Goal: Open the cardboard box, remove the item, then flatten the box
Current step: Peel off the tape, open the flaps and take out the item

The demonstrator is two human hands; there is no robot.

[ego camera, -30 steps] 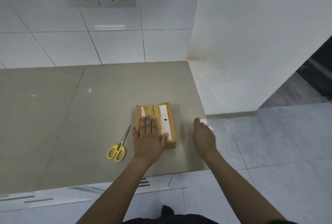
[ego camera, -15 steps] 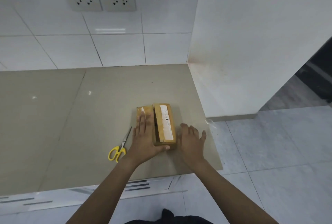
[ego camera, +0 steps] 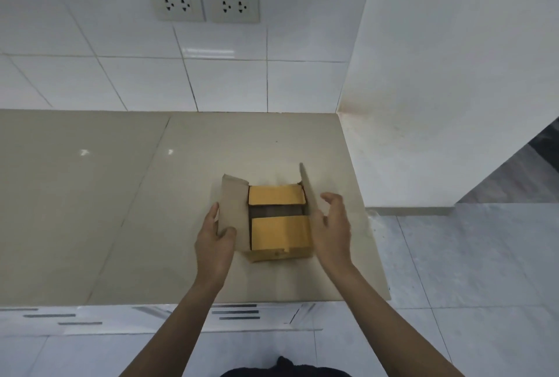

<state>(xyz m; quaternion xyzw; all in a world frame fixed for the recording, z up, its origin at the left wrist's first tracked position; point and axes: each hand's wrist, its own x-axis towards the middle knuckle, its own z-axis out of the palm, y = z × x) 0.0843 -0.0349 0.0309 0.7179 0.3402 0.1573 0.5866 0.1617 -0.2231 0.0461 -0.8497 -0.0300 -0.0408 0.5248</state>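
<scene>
1. Cardboard box (ego camera: 279, 243) sits on the beige tabletop (ego camera: 121, 210), lower centre of the frame, close to the tabletop's right edge.
2. Both long outer flaps are open. Left flap (ego camera: 234, 213) is folded outward and leans left; right flap (ego camera: 308, 192) stands nearly upright.
3. Two short inner flaps (ego camera: 276, 195) are still folded down, yellow-brown, one at the far end and one at the near end. A dark gap shows between them; can't tell what's inside.
4. Left hand (ego camera: 214, 243) grips the left flap at its near end: thumb on the inner face, the other fingers behind the flap's outer edge, pinching the cardboard.
5. Right hand (ego camera: 331, 225) is at the right flap, palm facing the box, fingers spread and slightly curled. Palm edge is against the flap; can't tell whether the fingertips touch it.
6. Two wall sockets (ego camera: 204, 5) are in the white tile at the upper centre of the frame.
7. Grey floor (ego camera: 469, 286) fills the lower right of the frame.
</scene>
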